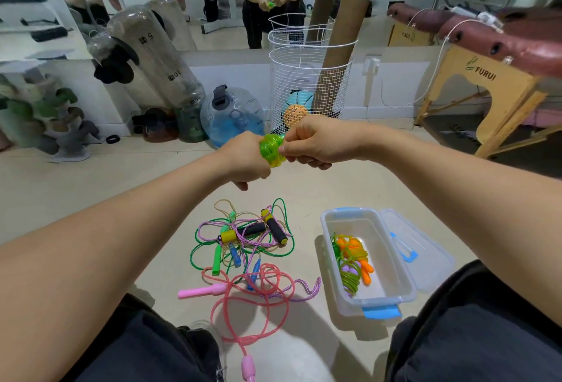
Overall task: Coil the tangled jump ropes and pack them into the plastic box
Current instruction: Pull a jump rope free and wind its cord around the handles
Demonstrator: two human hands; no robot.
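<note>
Both hands, left (248,159) and right (316,142), are pinching a coiled translucent green plastic jump rope (271,150) between them, above the floor's tangled ropes (243,245).

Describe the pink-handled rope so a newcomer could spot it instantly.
Start at the clear plastic box with blue latches on the floor; the tangled rope pile lies to its left. The pink rope is that pile's nearest part, looping toward the person's knees. It alone has pale pink handles and a translucent pink cord.
</note>
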